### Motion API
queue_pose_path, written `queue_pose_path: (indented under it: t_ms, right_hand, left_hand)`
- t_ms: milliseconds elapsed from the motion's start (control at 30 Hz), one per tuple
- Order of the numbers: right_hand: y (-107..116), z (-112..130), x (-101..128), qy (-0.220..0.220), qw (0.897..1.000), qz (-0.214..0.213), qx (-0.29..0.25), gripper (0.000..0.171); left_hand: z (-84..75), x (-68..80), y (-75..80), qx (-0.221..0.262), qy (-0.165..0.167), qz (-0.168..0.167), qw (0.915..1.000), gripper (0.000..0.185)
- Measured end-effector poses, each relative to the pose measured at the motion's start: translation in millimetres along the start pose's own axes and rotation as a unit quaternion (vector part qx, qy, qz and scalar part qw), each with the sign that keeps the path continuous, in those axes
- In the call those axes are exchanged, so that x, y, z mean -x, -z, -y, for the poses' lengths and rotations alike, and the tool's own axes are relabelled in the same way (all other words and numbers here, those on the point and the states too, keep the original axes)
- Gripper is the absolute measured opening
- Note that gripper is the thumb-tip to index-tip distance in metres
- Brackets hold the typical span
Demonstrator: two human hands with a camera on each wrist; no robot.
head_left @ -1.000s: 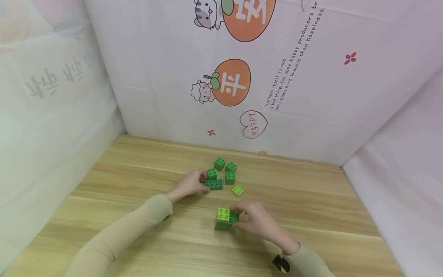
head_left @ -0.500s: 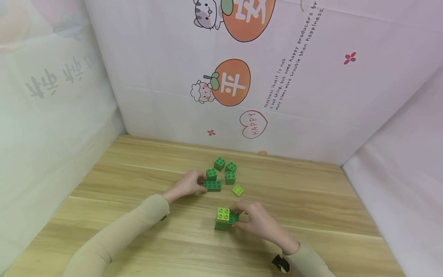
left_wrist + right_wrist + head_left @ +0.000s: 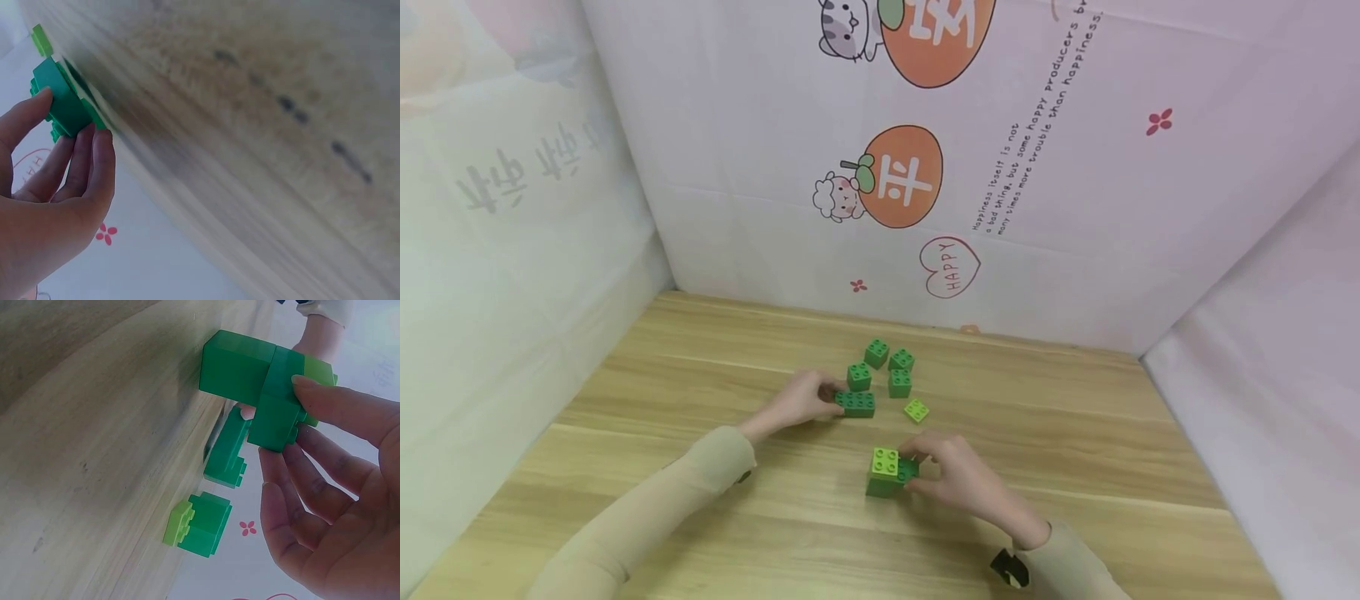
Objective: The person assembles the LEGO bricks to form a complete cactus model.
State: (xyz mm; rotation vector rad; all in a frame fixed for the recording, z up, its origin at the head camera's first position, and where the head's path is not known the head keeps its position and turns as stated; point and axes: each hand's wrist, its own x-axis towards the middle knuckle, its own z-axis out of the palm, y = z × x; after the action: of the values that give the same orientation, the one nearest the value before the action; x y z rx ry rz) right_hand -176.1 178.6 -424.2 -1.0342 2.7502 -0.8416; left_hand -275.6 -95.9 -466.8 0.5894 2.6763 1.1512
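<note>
My left hand [image 3: 801, 398] pinches a long dark green building brick [image 3: 856, 404] by its left end. In the left wrist view the thumb is on one side of this brick [image 3: 61, 100] and the fingers on the other. Nearer the person, my right hand [image 3: 962, 477] holds a small brick stack [image 3: 882, 483]. Its green block [image 3: 237, 365] forms the base, a longer green brick [image 3: 275, 419] juts out over it, and a lime green brick [image 3: 319, 370] sits on top. The right thumb and fingers grip the jutting end.
Behind the long brick stand several square green bricks [image 3: 900, 383], with a flat lime brick [image 3: 917, 411] to their right. All lie on a wooden table [image 3: 737, 533]. White printed cloth [image 3: 760, 183] rises at the back and both sides.
My left hand has drawn the long green brick a little left and toward the person, away from the square bricks. The right hand and its stack stay in place.
</note>
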Motion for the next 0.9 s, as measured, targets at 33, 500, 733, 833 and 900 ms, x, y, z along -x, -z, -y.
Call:
queue_pose_path:
  t_ms: [33,500,733,833,900]
  right_hand:
    - [0.0,0.0,-0.1,0.001,1.000,0.000,0.001,0.032]
    - [-1.4,-1.0,-0.2,-0.012,1.000,0.003,0.006,0.031]
    - [-2.0,-0.8,-1.0,-0.012,1.000,0.001,0.009,0.031]
    - [-2.5,-1.0,-0.8,-0.014,1.000,0.000,0.011,0.031]
    - [-2.6,-0.9,-0.7,-0.014,1.000,-0.001,0.011,0.031]
  left_hand:
    - [0.2,1.0,1.1,0.005,-0.002,0.000,1.0000,0.033]
    - [-7.6,16.8,12.2,0.024,-0.039,0.004,0.9989,0.031]
    - [-12.6,25.8,12.4,0.019,-0.057,0.002,0.9982,0.031]
    - [-16.4,30.3,12.8,0.015,-0.075,-0.001,0.9971,0.030]
    - [-19.9,33.6,13.3,0.015,-0.082,-0.004,0.9965,0.029]
